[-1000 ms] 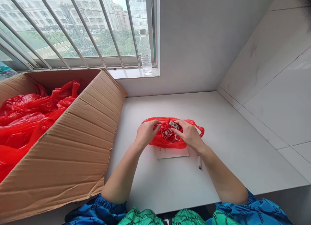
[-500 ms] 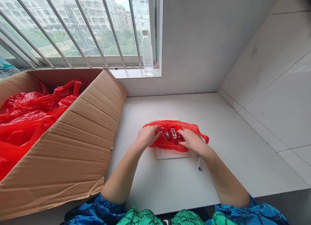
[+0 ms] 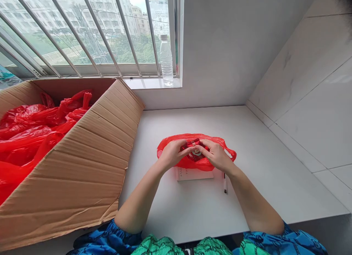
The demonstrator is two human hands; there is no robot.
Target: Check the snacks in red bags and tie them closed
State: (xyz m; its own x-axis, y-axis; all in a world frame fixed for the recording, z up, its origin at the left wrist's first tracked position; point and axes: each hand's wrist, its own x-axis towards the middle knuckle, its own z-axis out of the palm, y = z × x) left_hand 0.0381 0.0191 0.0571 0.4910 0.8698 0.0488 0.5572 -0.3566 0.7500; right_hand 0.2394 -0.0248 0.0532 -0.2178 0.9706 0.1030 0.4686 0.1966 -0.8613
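A red plastic bag [image 3: 170,138] lies with its mouth spread on the white tabletop, small red packets showing inside. Over its opening, my left hand [image 3: 176,152] and my right hand [image 3: 213,152] hold a shiny dark red packet [image 3: 195,154] between them. Both thumbs press on its near side, and the fingers curl around its far side. The packet's print is too small to read. Under the bag's near edge sticks out a white printed booklet or box [image 3: 195,174]. Beside it, close to my right wrist, lies a pen [image 3: 225,185].
To the left stands a large cardboard box [image 3: 90,163] holding several red plastic bags [image 3: 41,126]. A clear water bottle [image 3: 166,62] is on the sill of the barred window. Walls bound the table [image 3: 264,181] at the back and right.
Both hands have come closer together and lifted a red packet from among those in the bag. The bag's left edge has spread slightly leftward.
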